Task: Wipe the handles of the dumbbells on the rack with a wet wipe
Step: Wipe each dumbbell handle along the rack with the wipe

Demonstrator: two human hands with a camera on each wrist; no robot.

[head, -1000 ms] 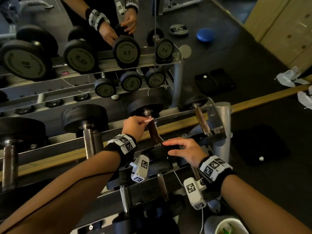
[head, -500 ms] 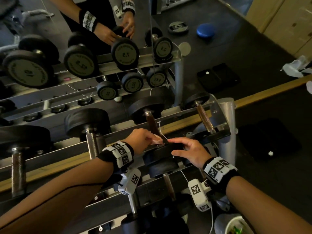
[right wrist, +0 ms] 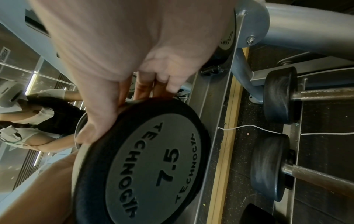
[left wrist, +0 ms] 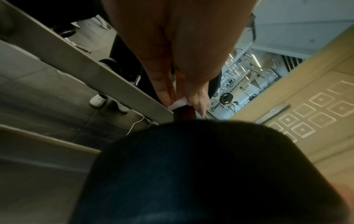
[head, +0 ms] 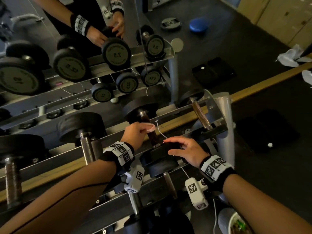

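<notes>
A dumbbell lies across the top rack rails with its brown handle (head: 153, 138) pointing away from me. My left hand (head: 145, 128) grips a white wet wipe (head: 151, 127) wrapped round the far half of that handle. In the left wrist view, the wipe (left wrist: 179, 103) shows between my fingers (left wrist: 164, 94) above the handle (left wrist: 184, 113) and the dark near head (left wrist: 191, 174). My right hand (head: 175, 146) holds the near head (head: 158, 160); thumb and fingers clasp its rim. The right wrist view shows that head marked 7.5 (right wrist: 153, 163) in my right hand (right wrist: 122, 109).
More dumbbells lie on the rack: one to the left (head: 86, 149), one to the right (head: 200, 115), others on lower rails. A mirror (head: 84, 48) stands behind the rack. A thin white cable (head: 161, 133) crosses the rail. A tub (head: 239, 223) sits at lower right.
My left hand slid the wipe down the handle toward me, then back up toward the far head. My right hand has stayed on the near head.
</notes>
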